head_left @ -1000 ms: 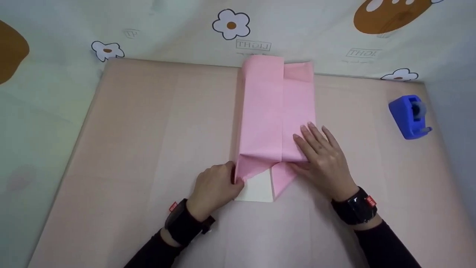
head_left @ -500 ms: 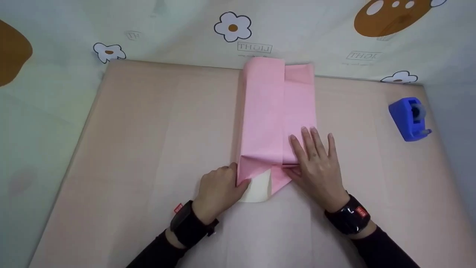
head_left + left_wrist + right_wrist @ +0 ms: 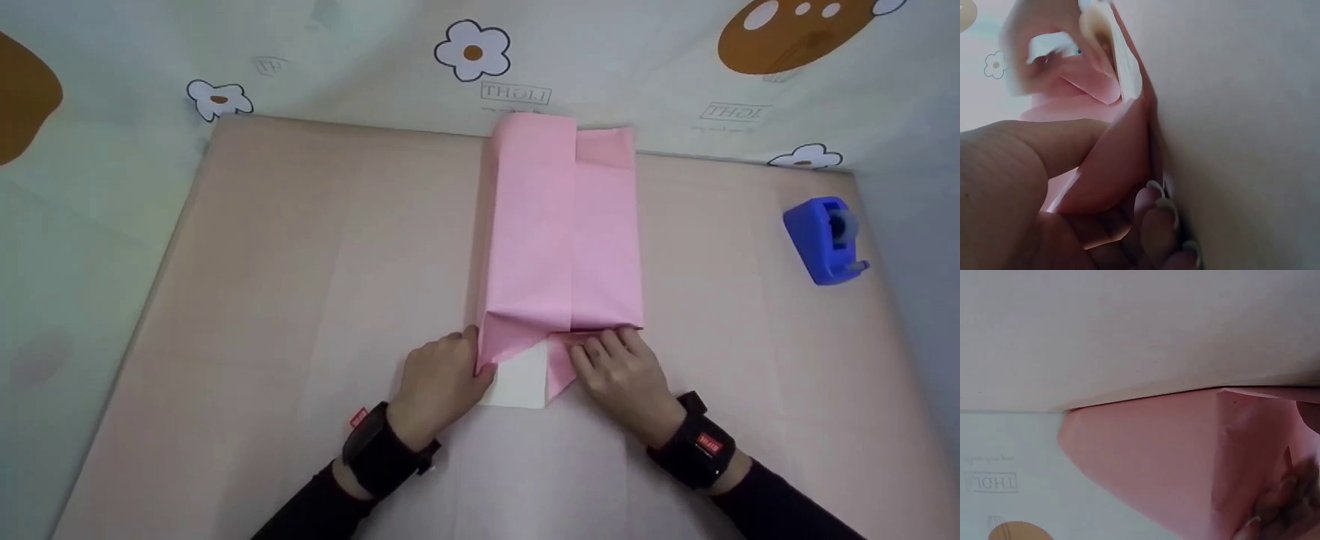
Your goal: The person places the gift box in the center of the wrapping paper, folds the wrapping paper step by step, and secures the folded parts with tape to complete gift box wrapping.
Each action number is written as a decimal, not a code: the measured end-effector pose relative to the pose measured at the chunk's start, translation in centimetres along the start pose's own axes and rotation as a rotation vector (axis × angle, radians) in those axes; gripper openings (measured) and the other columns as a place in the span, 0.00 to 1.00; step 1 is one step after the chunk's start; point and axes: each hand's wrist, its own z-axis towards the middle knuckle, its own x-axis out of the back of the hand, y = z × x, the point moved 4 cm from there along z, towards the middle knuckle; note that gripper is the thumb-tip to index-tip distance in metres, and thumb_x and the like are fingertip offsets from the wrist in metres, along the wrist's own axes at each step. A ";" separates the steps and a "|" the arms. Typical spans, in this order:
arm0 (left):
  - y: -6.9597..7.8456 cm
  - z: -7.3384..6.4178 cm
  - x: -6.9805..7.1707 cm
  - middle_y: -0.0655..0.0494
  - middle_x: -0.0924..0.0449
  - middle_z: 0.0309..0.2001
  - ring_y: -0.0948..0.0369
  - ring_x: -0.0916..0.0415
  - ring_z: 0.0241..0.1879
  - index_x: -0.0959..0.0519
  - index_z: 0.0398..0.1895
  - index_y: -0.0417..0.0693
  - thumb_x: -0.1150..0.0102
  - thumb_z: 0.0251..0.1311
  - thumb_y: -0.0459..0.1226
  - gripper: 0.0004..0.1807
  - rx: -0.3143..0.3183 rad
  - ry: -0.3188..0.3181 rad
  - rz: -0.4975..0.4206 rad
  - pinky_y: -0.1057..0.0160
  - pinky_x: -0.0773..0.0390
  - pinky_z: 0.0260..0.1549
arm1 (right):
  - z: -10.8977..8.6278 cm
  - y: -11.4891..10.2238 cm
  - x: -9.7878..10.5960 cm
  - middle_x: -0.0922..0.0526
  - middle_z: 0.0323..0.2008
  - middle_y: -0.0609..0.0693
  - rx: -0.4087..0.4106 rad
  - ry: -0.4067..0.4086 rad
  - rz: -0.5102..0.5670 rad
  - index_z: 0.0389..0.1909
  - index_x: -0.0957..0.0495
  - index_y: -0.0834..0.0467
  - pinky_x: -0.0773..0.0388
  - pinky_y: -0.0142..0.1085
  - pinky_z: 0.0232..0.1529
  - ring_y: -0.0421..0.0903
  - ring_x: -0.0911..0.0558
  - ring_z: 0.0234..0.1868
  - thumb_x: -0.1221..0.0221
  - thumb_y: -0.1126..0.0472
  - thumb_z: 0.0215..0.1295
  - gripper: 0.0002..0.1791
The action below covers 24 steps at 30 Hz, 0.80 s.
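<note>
A long pink paper wrap (image 3: 532, 225) lies on the table, its lengthwise seam facing up. At its near end the paper opens in slanting folds, and a cream-white flat piece (image 3: 521, 382) sticks out; the left wrist view shows layered edges (image 3: 1129, 79) on it. My left hand (image 3: 439, 382) grips the near left corner, thumb (image 3: 1067, 143) over the pink flap (image 3: 1117, 157) and the other fingers below it. My right hand (image 3: 630, 386) curls its fingers on the near right fold. In the right wrist view those fingertips (image 3: 1275, 500) press against the paper's end face.
A blue tape dispenser (image 3: 825, 240) stands at the far right of the pale pink table (image 3: 375, 247). Behind the table hangs a pale curtain (image 3: 360, 60) with flowers and brown patches, close to the wrap's far end.
My right hand has gone from lying flat on the wrap's right side to curled fingers at the near right fold. The left hand keeps its grip on the left corner.
</note>
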 end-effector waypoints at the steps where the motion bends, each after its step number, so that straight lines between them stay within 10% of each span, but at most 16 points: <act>1: 0.0 0.0 0.0 0.49 0.19 0.22 0.56 0.20 0.21 0.21 0.36 0.37 0.30 0.58 0.42 0.16 0.001 -0.001 0.001 0.57 0.23 0.16 | -0.1 -0.2 -0.1 0.20 0.23 0.53 0.010 -0.053 0.004 0.29 0.23 0.61 0.28 0.42 0.31 0.52 0.24 0.25 0.50 0.67 0.70 0.10; 17: 0.3 -0.2 0.3 0.52 0.22 0.20 0.58 0.22 0.18 0.21 0.32 0.38 0.29 0.57 0.45 0.18 -0.023 0.043 0.040 0.60 0.25 0.14 | -1.4 -2.3 0.7 0.17 0.47 0.63 -0.115 -0.279 0.104 0.51 0.18 0.71 0.15 0.46 0.49 0.57 0.16 0.48 0.55 0.68 0.70 0.19; 24: 3.7 -1.6 4.0 0.54 0.24 0.19 0.59 0.26 0.20 0.24 0.22 0.45 0.31 0.56 0.59 0.27 -0.103 0.332 0.328 0.64 0.27 0.16 | -1.6 -2.8 0.8 0.16 0.49 0.63 -0.171 -0.278 0.092 0.56 0.18 0.62 0.15 0.45 0.46 0.57 0.15 0.50 0.54 0.66 0.69 0.21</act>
